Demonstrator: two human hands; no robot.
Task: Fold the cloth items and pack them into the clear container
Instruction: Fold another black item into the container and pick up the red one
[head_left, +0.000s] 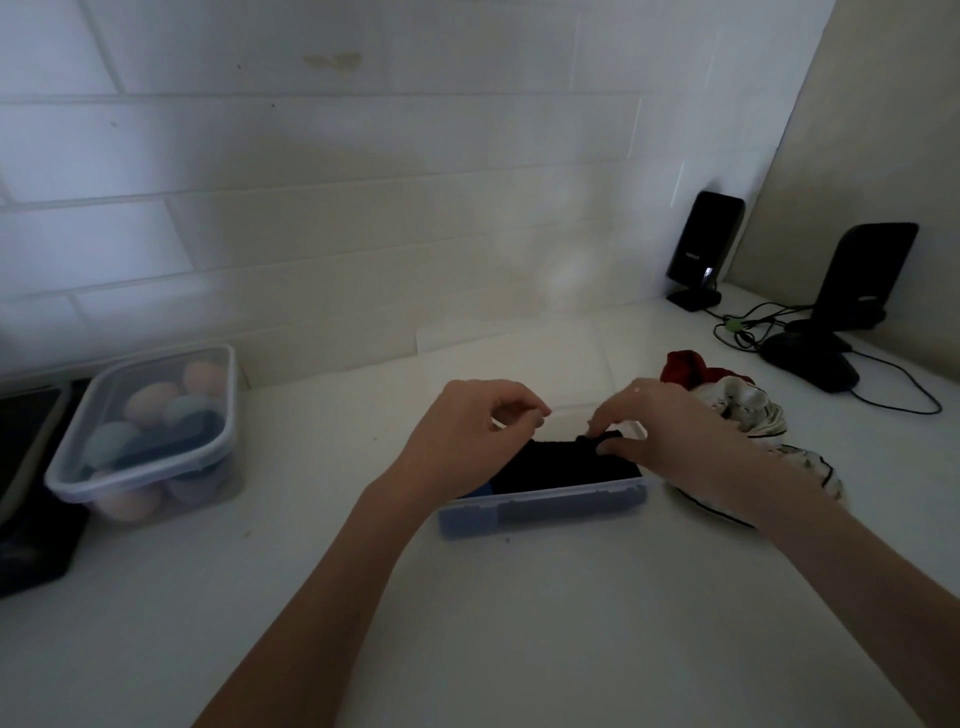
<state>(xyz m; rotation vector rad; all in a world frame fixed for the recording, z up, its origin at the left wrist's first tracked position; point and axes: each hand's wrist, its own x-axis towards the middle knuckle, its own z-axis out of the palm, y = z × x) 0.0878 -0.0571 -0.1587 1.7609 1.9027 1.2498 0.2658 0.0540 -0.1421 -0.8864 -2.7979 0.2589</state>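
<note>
- Packing step: right hand (670, 436) pinches the black cloth (566, 462) lying inside the clear container (545, 506); left hand (467, 431) hovers beside, fingers curled, holding nothing.
- Next — likely tuck it flat, then fold the white cloth (748, 410) just right.

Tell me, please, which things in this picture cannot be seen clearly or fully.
- Head view: the black cloth in the clear container; darkness hides its folds, and the right hand covers one end.
- The white patterned cloth: the right forearm hides part of it.
- The left hand: whether its curled fingertips hold anything cannot be told.
- The dark object at left: cut off by the frame edge.
</note>
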